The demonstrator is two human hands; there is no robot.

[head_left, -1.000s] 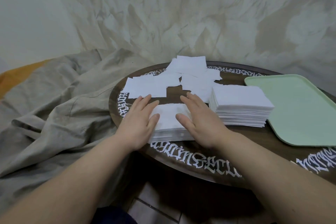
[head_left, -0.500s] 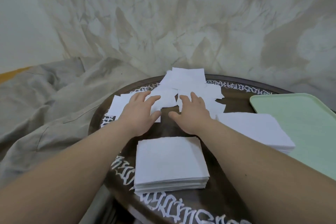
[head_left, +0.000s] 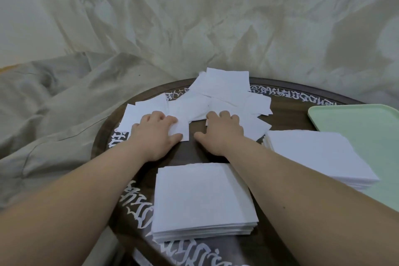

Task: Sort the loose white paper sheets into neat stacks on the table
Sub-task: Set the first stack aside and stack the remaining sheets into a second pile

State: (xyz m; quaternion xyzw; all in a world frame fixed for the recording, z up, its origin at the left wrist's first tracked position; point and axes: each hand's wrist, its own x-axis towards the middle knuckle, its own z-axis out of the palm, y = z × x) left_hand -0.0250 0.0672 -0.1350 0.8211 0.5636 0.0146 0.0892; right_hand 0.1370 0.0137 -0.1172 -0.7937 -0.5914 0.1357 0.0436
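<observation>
White paper sheets (head_left: 224,84), dk brown table (head_left: 287,119) w/ white lettering, pale green tray (head_left: 356,127), beige cloth (head_left: 64,97)

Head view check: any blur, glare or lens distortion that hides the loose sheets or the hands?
Head view: soft, even light with no glare; the white loose sheets run close to washed out, so their overlapping edges are faint. Wide-angle bend curves the table rim and stretches the forearms. Left hand and right hand are slightly soft but readable.

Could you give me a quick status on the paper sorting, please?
Left hand and right hand curled on the loose sheets. Near stack and right stack squared. Nothing in the way.
</observation>
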